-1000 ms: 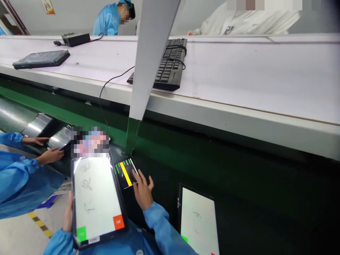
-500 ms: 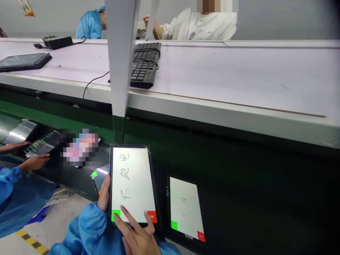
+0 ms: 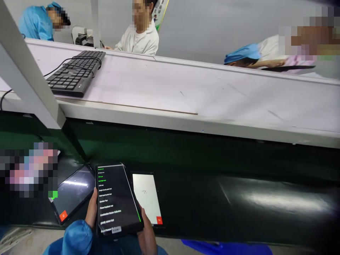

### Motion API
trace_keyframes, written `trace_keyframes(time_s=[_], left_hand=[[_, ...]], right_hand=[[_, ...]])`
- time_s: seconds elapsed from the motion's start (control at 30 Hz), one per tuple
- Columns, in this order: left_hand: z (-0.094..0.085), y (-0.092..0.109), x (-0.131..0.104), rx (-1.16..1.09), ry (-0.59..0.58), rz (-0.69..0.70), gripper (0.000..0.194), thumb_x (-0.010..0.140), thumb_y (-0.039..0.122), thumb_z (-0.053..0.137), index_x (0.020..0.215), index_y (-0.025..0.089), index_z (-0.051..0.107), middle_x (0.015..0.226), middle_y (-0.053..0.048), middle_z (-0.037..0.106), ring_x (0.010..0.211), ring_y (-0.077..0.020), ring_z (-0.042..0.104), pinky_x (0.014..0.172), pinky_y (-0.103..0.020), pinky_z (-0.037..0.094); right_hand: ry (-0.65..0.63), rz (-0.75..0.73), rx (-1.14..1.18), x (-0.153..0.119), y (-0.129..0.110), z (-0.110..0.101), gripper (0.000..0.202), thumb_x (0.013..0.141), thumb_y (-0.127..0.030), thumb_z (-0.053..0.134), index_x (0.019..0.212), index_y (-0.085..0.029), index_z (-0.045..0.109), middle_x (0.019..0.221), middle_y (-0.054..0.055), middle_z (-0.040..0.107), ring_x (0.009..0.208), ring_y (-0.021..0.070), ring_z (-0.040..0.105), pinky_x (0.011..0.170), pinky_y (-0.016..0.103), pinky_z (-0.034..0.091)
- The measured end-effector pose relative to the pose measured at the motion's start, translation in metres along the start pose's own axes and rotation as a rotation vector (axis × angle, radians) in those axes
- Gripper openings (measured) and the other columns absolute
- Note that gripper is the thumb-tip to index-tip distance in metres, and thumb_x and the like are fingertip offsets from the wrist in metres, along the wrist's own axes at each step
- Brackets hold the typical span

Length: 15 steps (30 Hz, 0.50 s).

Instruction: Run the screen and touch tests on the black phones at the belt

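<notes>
Both hands grip one tablet over the near edge of the dark belt: left hand with fingers wrapped round its left side, right hand closed on its lower right corner. Its screen lists test items, a few green, so checking looks partway through. Two more tablets lie beside it.

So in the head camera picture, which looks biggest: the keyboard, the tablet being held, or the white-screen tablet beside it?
1. Keyboard, though it sits farther off, so it is surely bigger still.
2. Held tablet, closest to the camera.
3. White-screen tablet, partly hidden behind the held one, so its rank below that one is unsure.
</notes>
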<state>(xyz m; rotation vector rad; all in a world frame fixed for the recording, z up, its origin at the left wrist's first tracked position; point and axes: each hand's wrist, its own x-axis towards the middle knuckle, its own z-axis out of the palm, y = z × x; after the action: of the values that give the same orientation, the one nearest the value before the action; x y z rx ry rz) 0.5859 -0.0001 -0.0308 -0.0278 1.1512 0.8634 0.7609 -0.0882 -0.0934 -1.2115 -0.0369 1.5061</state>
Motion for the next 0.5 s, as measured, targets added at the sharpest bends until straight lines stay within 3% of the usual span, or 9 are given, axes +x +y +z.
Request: trace_keyframes(time_s=[0.1, 0.17, 0.27, 0.33, 0.4, 0.5], left_hand=[[0.019, -0.002, 0.03, 0.112, -0.083, -0.041, 0.06, 0.097, 0.053, 0.034, 0.134, 0.009, 0.051, 0.118, -0.014, 0.067, 0.111, -0.0279, 0.064, 0.103, -0.041, 0.047], [0.031, -0.003, 0.052, 0.17, -0.128, -0.027, 0.057, 0.1, 0.048, 0.029, 0.143, 0.013, 0.04, 0.128, -0.012, 0.062, 0.119, -0.0253, 0.058, 0.107, -0.04, 0.042], [0.041, -0.008, 0.078, 0.232, -0.14, -0.011, 0.055, 0.102, 0.041, 0.023, 0.15, 0.016, 0.028, 0.143, -0.011, 0.049, 0.13, -0.0257, 0.048, 0.112, -0.042, 0.035], [0.042, -0.014, 0.087, 0.281, -0.106, -0.014, 0.056, 0.102, 0.04, 0.018, 0.153, 0.015, 0.02, 0.152, -0.011, 0.037, 0.134, -0.0269, 0.042, 0.111, -0.043, 0.034], [0.04, -0.022, 0.091, 0.32, -0.068, -0.022, 0.057, 0.102, 0.039, 0.015, 0.153, 0.013, 0.015, 0.156, -0.01, 0.03, 0.135, -0.0267, 0.04, 0.109, -0.041, 0.036], [0.035, -0.035, 0.092, 0.385, -0.029, -0.076, 0.059, 0.102, 0.039, 0.016, 0.151, 0.007, 0.019, 0.155, -0.014, 0.029, 0.132, -0.0277, 0.043, 0.107, -0.041, 0.037]], right_hand=[[-0.026, -0.133, -0.086, 0.043, -0.016, 0.002, 0.076, 0.066, -0.08, 0.076, 0.108, -0.018, 0.071, 0.123, 0.008, 0.056, 0.127, 0.0329, 0.04, 0.106, 0.043, 0.042], [-0.016, -0.184, -0.178, 0.081, -0.03, 0.004, 0.088, 0.06, -0.084, 0.072, 0.109, -0.011, 0.067, 0.116, 0.014, 0.059, 0.123, 0.0361, 0.044, 0.102, 0.045, 0.046], [0.04, -0.245, -0.243, 0.147, -0.053, 0.013, 0.099, 0.057, -0.083, 0.068, 0.121, -0.009, 0.059, 0.123, 0.015, 0.055, 0.121, 0.0337, 0.046, 0.101, 0.041, 0.047], [0.083, -0.269, -0.297, 0.19, -0.068, 0.023, 0.093, 0.073, -0.08, 0.057, 0.132, -0.009, 0.05, 0.133, 0.015, 0.047, 0.122, 0.0301, 0.046, 0.101, 0.039, 0.046], [0.135, -0.253, -0.373, 0.231, -0.083, 0.034, 0.074, 0.095, -0.068, 0.045, 0.138, -0.008, 0.043, 0.135, 0.018, 0.043, 0.12, 0.0321, 0.047, 0.096, 0.048, 0.048], [0.165, -0.29, -0.502, 0.28, -0.107, 0.043, 0.053, 0.108, -0.052, 0.041, 0.141, -0.01, 0.04, 0.139, 0.019, 0.037, 0.122, 0.0345, 0.043, 0.093, 0.052, 0.048]])
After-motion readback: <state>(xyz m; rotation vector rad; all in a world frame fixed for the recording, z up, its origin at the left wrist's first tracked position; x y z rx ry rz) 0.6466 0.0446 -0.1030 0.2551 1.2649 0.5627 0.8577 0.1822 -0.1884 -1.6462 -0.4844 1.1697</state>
